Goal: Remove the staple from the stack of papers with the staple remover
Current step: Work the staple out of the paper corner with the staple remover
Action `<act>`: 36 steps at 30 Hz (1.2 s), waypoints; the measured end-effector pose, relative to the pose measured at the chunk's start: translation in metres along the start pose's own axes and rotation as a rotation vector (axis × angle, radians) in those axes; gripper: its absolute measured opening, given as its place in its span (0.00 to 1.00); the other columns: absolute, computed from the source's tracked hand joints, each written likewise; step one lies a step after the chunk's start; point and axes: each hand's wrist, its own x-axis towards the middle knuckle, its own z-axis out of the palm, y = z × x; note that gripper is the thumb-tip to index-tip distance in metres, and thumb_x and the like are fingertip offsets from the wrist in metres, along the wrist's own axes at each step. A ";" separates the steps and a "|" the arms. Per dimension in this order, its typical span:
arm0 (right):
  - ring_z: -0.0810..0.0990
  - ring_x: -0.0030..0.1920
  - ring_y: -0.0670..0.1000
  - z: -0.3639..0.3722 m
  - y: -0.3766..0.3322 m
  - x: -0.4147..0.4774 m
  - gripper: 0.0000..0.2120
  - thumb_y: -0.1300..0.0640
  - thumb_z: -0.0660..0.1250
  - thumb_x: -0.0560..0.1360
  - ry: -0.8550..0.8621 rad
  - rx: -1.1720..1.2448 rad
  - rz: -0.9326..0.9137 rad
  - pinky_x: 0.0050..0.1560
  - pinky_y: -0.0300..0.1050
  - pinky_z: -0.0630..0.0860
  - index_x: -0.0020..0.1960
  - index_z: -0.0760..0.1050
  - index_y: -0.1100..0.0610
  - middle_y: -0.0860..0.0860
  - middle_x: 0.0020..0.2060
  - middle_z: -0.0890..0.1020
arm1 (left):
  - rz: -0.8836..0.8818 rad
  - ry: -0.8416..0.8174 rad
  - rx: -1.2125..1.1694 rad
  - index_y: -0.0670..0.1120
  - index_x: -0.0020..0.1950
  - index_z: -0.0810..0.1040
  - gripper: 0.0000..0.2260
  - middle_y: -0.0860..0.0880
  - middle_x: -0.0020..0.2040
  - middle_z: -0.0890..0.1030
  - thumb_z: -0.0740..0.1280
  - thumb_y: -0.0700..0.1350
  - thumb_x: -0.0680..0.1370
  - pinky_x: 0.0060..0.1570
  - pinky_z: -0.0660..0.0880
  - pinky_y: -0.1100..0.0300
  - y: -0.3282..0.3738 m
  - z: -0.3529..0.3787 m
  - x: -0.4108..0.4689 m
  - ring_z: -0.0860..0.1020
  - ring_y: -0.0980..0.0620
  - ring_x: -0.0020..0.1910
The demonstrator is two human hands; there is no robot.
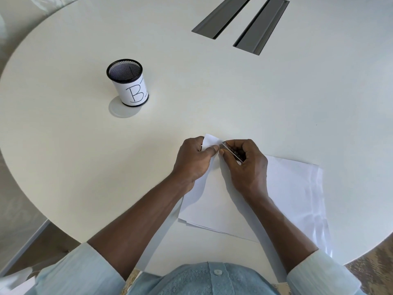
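Observation:
A stack of white papers lies on the round white table in front of me. My left hand pinches the stack's far left corner, which is lifted off the table. My right hand holds a thin metal staple remover, its tip pressed against that same corner right beside my left thumb. The staple itself is hidden between my fingertips.
A black mesh pen cup with a white label marked "B" stands at the left, well away from my hands. Two grey cable slots are set into the table at the far side. The table's edge curves close to my body.

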 end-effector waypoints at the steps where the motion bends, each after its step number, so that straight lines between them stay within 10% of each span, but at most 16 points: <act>1: 0.87 0.51 0.44 0.000 0.000 0.000 0.05 0.55 0.77 0.81 -0.004 -0.002 0.001 0.53 0.42 0.83 0.55 0.84 0.53 0.47 0.52 0.87 | -0.004 0.001 -0.006 0.31 0.54 0.85 0.13 0.42 0.42 0.82 0.75 0.42 0.84 0.44 0.70 0.55 0.001 0.000 0.000 0.75 0.49 0.42; 8: 0.85 0.49 0.35 -0.001 0.000 0.006 0.05 0.50 0.76 0.82 0.017 0.081 0.089 0.46 0.25 0.75 0.56 0.82 0.48 0.38 0.49 0.88 | -0.040 -0.018 -0.050 0.31 0.56 0.86 0.11 0.38 0.48 0.88 0.74 0.41 0.84 0.49 0.73 0.52 0.002 0.001 -0.003 0.78 0.48 0.46; 22: 0.89 0.48 0.43 -0.002 0.002 0.003 0.06 0.53 0.79 0.79 0.001 0.120 0.116 0.48 0.37 0.83 0.53 0.86 0.53 0.44 0.47 0.90 | -0.033 0.031 -0.109 0.32 0.57 0.85 0.14 0.34 0.47 0.86 0.72 0.44 0.83 0.50 0.72 0.51 0.003 0.006 -0.004 0.79 0.48 0.46; 36: 0.87 0.49 0.39 0.001 0.000 0.003 0.06 0.48 0.75 0.82 -0.025 0.089 0.100 0.46 0.29 0.78 0.56 0.82 0.49 0.38 0.50 0.88 | -0.055 0.023 -0.105 0.40 0.52 0.91 0.08 0.39 0.49 0.92 0.74 0.43 0.83 0.49 0.76 0.55 0.005 0.004 -0.002 0.82 0.49 0.44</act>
